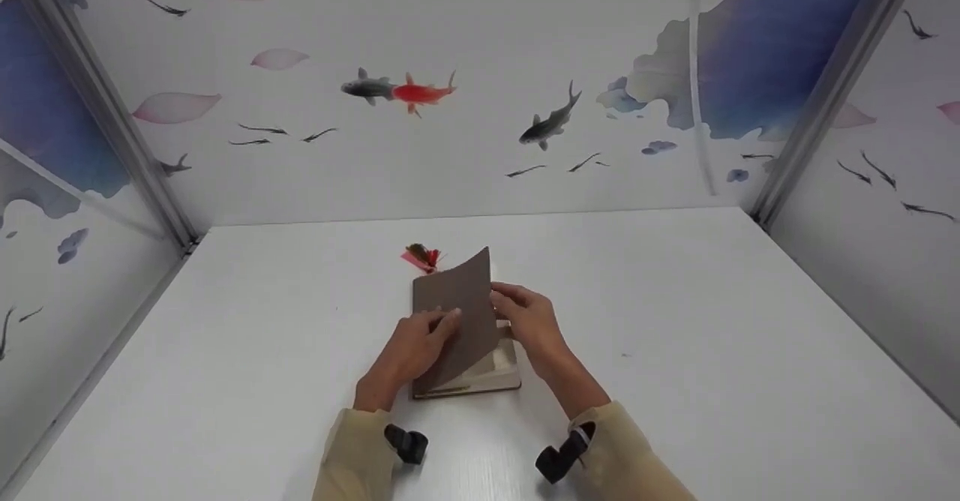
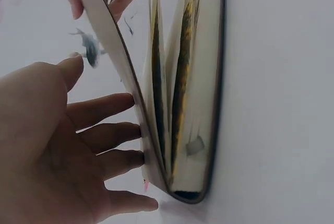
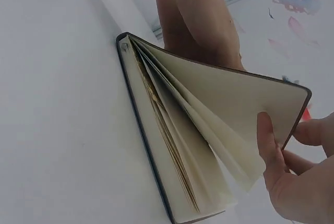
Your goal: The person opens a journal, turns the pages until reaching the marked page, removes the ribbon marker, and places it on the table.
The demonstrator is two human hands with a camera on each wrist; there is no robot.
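Note:
A notebook (image 1: pixel 456 313) with a brown cover lies on the white table, its front cover (image 3: pixel 235 91) lifted and bent upward. Cream pages fan out inside, and dark-and-yellow edges (image 2: pixel 180 88) show between them in the left wrist view. My right hand (image 1: pixel 531 322) pinches the free edge of the cover, with a finger on its inner face in the right wrist view. Spread fingers of my left hand (image 2: pixel 68 135) touch the outside of the cover near the spine. A red, pink and dark green tassel (image 1: pixel 424 256) sticks out at the notebook's far end.
White table surface (image 1: pixel 225 336) spreads around the notebook. Panels (image 1: pixel 480 171) printed with fish and petals stand at the back and sides, joined by metal posts (image 1: pixel 832 88). Each sleeve bears a black wrist device (image 1: pixel 409 445).

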